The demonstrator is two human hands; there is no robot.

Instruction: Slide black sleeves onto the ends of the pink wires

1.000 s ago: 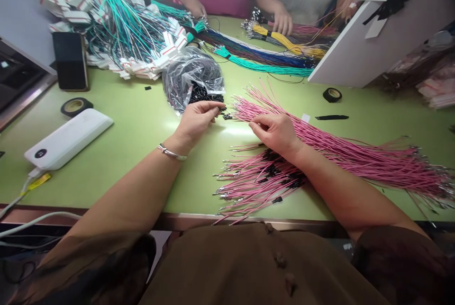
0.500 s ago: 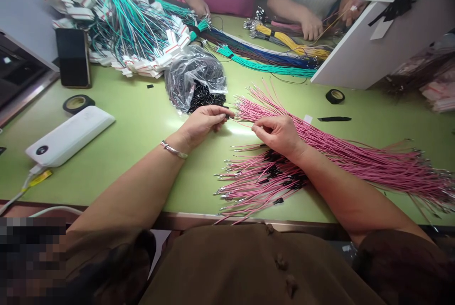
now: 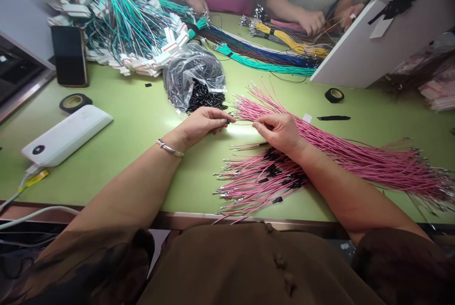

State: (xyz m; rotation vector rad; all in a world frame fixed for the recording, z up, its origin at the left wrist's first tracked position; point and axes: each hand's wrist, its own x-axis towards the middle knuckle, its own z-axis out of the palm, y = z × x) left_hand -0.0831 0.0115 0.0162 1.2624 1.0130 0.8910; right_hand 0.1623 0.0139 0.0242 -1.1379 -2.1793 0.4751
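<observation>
Pink wires lie slender, gently curved, silver-tipped.

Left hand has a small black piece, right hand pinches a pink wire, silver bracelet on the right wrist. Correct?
One slip: the silver bracelet is at the wrist of the left hand, per the head view. That hand has the small black piece; the right hand pinches a pink wire.
</observation>
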